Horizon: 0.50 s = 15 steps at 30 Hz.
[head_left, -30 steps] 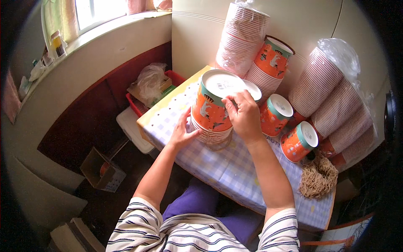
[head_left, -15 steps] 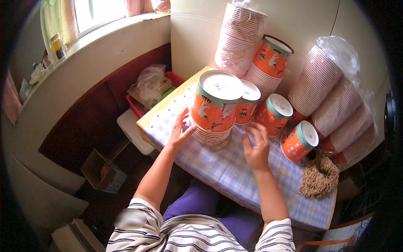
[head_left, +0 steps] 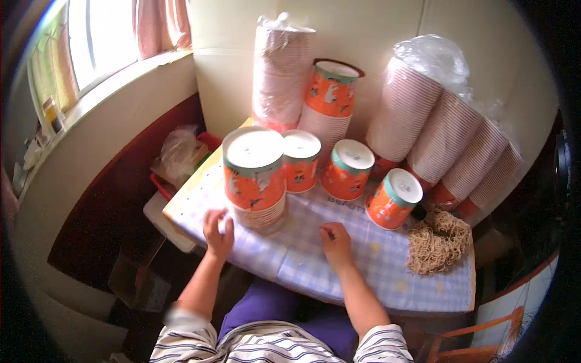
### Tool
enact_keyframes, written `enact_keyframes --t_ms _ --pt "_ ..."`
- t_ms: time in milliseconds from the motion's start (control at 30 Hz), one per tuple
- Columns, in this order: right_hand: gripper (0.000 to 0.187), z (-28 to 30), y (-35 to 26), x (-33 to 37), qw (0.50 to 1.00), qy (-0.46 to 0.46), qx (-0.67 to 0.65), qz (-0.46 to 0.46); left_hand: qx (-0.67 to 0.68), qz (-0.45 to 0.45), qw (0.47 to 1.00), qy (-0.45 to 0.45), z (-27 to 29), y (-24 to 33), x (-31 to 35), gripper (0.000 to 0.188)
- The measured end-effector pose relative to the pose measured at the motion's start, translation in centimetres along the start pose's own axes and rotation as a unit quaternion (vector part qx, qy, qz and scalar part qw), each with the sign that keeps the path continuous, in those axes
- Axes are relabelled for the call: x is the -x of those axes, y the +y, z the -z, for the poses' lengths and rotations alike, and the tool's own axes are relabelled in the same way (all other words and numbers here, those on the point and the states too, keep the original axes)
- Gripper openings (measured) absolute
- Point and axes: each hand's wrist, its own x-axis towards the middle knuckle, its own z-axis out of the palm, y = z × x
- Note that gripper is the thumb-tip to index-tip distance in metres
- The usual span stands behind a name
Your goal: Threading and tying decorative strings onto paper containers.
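My left hand [head_left: 218, 235] is just beside the near left foot of a stack of upside-down paper buckets [head_left: 254, 181], its thumb apart from its loosely bent fingers and nothing seen in it. The stack has an orange printed side, a green band and a white base on top; pale rims are nested below. My right hand [head_left: 336, 247] hovers over the tablecloth to the right of the stack, fingers curled in; a small dark spot shows by the fingertips, too small to name. Three smaller orange paper buckets [head_left: 301, 158] [head_left: 349, 169] [head_left: 394, 198] stand upside down behind and to the right.
Tall stacks of nested paper buckets in clear plastic [head_left: 404, 109] line the wall. A bundle of tan twine [head_left: 440, 245] lies at the right on the checked tablecloth [head_left: 315, 272]. Left of the table is a red basket [head_left: 158, 184] with plastic bags; an orange chair frame [head_left: 478, 339] is at lower right.
My head view has turned right, shifting the scene left. Both hands have drawn back toward me from the stack's sides, and the right hand's fingers have curled in.
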Motion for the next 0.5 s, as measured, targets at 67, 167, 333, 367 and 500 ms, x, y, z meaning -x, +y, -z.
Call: enact_keyframes --t_ms 67,167,333,367,500 --pt "0.013 0.3 -0.2 -0.2 1.0 0.025 0.003 0.001 0.061 -0.016 0.996 -0.065 -1.2 3.4 1.6 0.028" --pt "0.014 0.8 -0.2 0.0 0.999 0.017 -0.032 -0.029 0.143 -0.052 0.975 -0.163 -4.8 8.6 2.2 0.016" --pt "0.015 0.9 0.3 -1.7 0.998 0.055 -0.016 -0.003 0.207 -0.091 0.95 -0.215 -12.7 11.0 1.8 0.016" --pt "0.015 1.3 0.6 -2.8 0.996 0.079 0.006 0.039 0.201 -0.092 0.948 -0.229 -13.9 10.6 2.1 0.015" --pt "0.019 2.5 -2.8 -8.8 0.992 0.067 0.006 0.109 0.2 -0.056 0.927 -0.314 -14.8 9.6 2.8 0.013"
